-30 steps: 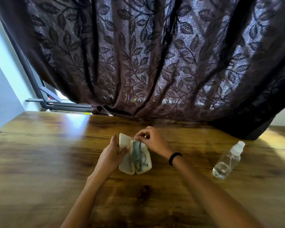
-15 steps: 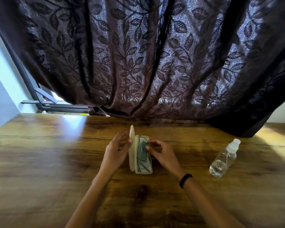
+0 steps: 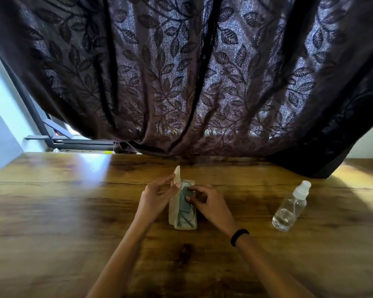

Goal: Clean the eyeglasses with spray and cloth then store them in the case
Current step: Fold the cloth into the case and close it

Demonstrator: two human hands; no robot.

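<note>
Lid [image 3: 176,179] more upright, beside left hand [image 3: 157,195].

1. No legible text, label, brand, number or sign found anywhere.
2. Spray bottle [image 3: 291,206], right of the case [image 3: 182,206]: clear, unlabelled.
3. Case: plain, unmarked.
4. Curtain [image 3: 192,72] behind the case: leaf pattern only.

Case lid [image 3: 176,179] now upright (cloth [image 3: 185,198] tucked in)
</note>
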